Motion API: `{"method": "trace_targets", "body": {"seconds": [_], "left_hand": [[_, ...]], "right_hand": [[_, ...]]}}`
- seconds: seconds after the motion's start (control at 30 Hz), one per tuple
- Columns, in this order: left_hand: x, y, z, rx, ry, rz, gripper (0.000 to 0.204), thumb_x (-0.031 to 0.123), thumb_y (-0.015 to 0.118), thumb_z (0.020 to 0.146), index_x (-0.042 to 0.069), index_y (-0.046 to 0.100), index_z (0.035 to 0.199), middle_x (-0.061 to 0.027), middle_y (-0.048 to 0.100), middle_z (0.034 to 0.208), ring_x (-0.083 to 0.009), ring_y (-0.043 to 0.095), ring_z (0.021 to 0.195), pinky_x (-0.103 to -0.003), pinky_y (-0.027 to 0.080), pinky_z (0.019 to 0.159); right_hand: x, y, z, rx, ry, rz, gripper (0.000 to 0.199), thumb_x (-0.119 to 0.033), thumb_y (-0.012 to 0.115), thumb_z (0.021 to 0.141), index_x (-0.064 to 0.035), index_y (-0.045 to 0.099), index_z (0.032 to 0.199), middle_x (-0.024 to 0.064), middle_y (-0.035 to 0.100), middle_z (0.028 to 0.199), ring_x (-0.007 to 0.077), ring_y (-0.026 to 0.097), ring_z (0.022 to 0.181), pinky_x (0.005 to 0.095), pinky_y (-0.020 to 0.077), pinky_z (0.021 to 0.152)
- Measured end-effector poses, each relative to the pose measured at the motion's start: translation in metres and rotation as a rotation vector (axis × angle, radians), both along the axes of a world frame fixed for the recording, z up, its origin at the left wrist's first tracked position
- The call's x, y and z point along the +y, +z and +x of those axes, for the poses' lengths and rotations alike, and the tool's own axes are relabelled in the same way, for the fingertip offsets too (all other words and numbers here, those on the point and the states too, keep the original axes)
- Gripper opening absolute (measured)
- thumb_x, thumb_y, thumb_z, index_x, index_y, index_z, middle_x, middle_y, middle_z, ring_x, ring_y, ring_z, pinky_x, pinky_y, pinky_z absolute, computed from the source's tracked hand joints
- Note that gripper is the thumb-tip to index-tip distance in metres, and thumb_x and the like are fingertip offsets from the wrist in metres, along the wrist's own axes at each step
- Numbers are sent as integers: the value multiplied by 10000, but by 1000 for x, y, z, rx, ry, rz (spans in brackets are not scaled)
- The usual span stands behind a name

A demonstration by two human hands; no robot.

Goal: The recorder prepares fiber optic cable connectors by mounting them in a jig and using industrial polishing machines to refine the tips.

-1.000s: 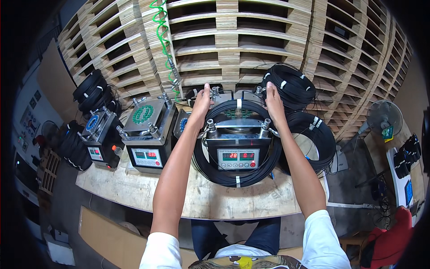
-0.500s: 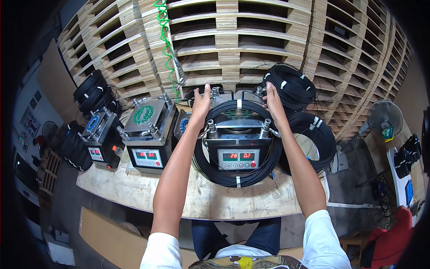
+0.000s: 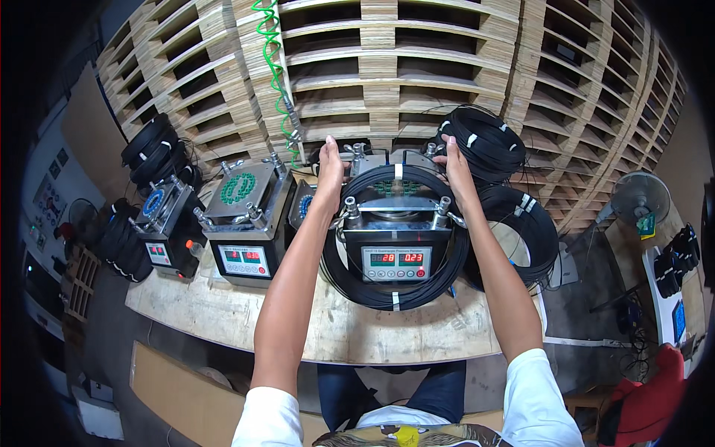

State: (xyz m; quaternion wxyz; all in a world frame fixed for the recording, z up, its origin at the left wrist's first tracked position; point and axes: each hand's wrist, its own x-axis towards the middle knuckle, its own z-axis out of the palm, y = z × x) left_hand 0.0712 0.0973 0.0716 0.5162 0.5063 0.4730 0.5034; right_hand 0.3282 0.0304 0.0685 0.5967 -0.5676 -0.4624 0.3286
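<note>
A large black wire coil (image 3: 395,296) with white ties lies around a grey machine (image 3: 395,246) that has a red digital display on its front. Both my arms reach over the machine. My left hand (image 3: 328,167) grips the coil's far left rim beside a metal post. At the far right rim, my right hand (image 3: 452,165) holds the coil. The coil rests on the wooden table (image 3: 313,328).
Two similar machines (image 3: 244,223) (image 3: 164,223) stand to the left. More black coils (image 3: 488,141) (image 3: 521,231) lie behind and to the right, others (image 3: 153,149) at the far left. A green spiral hose (image 3: 272,67) hangs before stacked wooden pallets (image 3: 417,74). A fan (image 3: 637,197) stands at right.
Both hands stay on the coil's far rim and have barely moved. The number on the machine's display has gone up.
</note>
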Motion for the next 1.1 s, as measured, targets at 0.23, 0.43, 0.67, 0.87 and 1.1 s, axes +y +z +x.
{"method": "trace_targets", "body": {"seconds": [0.23, 0.43, 0.67, 0.87, 1.1], "left_hand": [[-4, 7, -2, 41, -132, -45, 922, 753, 312, 959, 81, 172, 1575, -189, 389, 1491, -262, 571, 1069, -412, 474, 860], [5, -5, 0, 21, -128, 40, 903, 740, 313, 968, 77, 202, 1571, -156, 373, 1523, -247, 561, 1134, -409, 467, 864], [7, -7, -1, 54, -48, -13, 887, 753, 306, 959, 100, 255, 1558, -153, 531, 1311, -226, 563, 976, -390, 482, 832], [-7, 6, -1, 93, -111, 3, 869, 717, 278, 989, 45, 288, 1540, -134, 476, 1397, -231, 530, 1143, -398, 452, 921], [7, -4, -3, 174, -181, 37, 940, 812, 282, 926, 123, 302, 1564, -99, 560, 1248, -201, 513, 923, -341, 463, 838]], "right_hand": [[-2, 2, -3, 43, 15, -18, 772, -720, 313, 984, -176, 404, 1524, 133, 601, 1127, 176, 562, 978, 347, 472, 889], [1, -2, 0, -28, -30, -11, 719, -658, 367, 1005, -123, 452, 1477, 85, 555, 1025, 152, 537, 894, 322, 493, 827], [2, -6, 2, -14, -4, 24, 687, -636, 349, 1020, -135, 459, 1478, 89, 579, 1036, 145, 539, 904, 325, 486, 837], [-1, -2, 1, 1, 17, 15, 712, -659, 312, 1016, -149, 463, 1489, 117, 609, 1066, 150, 544, 902, 296, 474, 811], [1, -2, 0, -68, -39, -14, 673, -583, 328, 1041, -64, 514, 1429, 123, 631, 975, 191, 599, 837, 312, 512, 763]]}}
